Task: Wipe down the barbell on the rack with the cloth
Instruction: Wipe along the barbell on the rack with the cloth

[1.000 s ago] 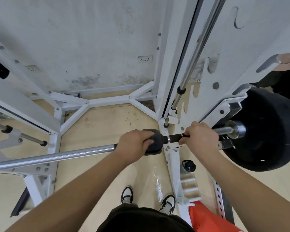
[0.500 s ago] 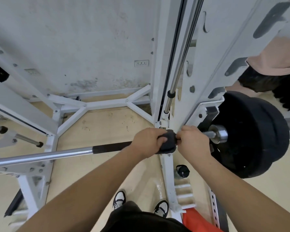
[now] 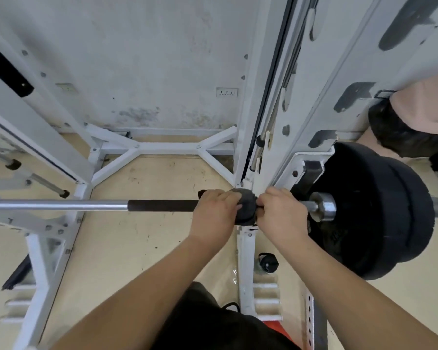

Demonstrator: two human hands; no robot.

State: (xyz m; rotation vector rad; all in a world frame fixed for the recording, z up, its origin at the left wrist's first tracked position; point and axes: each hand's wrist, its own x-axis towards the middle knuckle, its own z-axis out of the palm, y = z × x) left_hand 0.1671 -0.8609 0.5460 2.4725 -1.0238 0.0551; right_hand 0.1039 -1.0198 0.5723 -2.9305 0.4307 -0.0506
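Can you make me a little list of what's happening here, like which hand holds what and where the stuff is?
left hand: grips the dark cloth, wrapped round the barbell
right hand: grips the barbell right beside the cloth
cloth spot: by the white rack post, near the plate end
barbell: lies level across the rack
plates: black, on the right end
floor: black-capped bottle by the post

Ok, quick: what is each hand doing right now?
Left hand: grips the dark cloth wrapped on the barbell.
Right hand: grips the barbell just beside the dark cloth.
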